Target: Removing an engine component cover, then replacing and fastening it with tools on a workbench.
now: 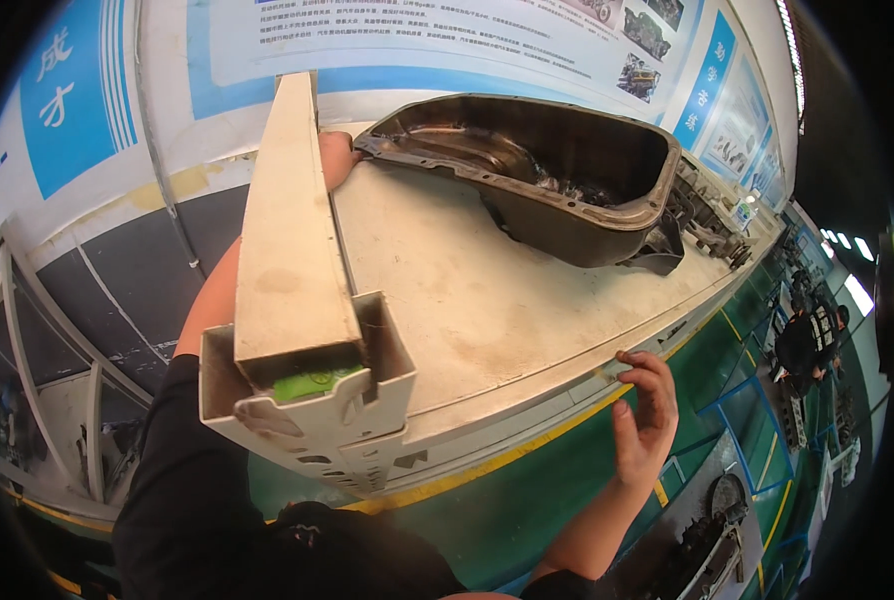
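A dark metal oil pan (pixel 567 225), its hollow side facing up and toward me, sits on the cream shelf top (pixel 447 330). My left hand (pixel 337 158) reaches behind a cream upright post (pixel 297 220) and is closed at the pan's left corner, gripping its flange; the post hides part of the hand and forearm. Beside the shelf's front edge, my right hand (pixel 647 415) is raised with bent fingers, thumb apart from them. Nothing shows in it, and it is away from the pan. Dark oily residue coats the inside of the pan.
Other dark metal parts (pixel 707 215) lie right of the pan, with a small clear bottle (pixel 745 210) near them. A green item (pixel 317 384) sits in the post's bracket. Posters line the wall behind. A person (pixel 812 340) is far right, beyond the green floor.
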The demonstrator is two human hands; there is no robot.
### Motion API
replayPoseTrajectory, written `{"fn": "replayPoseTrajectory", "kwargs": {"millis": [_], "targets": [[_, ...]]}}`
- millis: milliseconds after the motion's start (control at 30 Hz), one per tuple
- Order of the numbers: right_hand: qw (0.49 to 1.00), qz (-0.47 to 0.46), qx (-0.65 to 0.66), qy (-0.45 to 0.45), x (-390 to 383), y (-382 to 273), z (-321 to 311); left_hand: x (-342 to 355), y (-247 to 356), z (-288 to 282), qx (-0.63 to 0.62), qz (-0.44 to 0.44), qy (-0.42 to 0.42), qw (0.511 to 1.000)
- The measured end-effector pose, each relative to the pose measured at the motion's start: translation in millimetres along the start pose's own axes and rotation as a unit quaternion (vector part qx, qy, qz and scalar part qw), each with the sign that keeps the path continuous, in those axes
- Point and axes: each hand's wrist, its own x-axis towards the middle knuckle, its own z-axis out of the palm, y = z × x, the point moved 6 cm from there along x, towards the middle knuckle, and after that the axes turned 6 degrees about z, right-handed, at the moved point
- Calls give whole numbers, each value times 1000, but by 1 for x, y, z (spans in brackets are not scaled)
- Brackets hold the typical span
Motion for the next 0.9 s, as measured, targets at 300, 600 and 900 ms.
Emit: {"fn": "replayPoseTrajectory", "kwargs": {"millis": [300,600,900], "targets": [[998,-43,-28,19,-16,0,-15,-24,31,-29,4,99,-10,995],[989,-82,-97,-75,-3,-38,29,-121,166,-84,-380,377,-209,819],[982,-111,-136,-65,4,-57,43,-112,146,-96,-373,460,-53,804]]}}
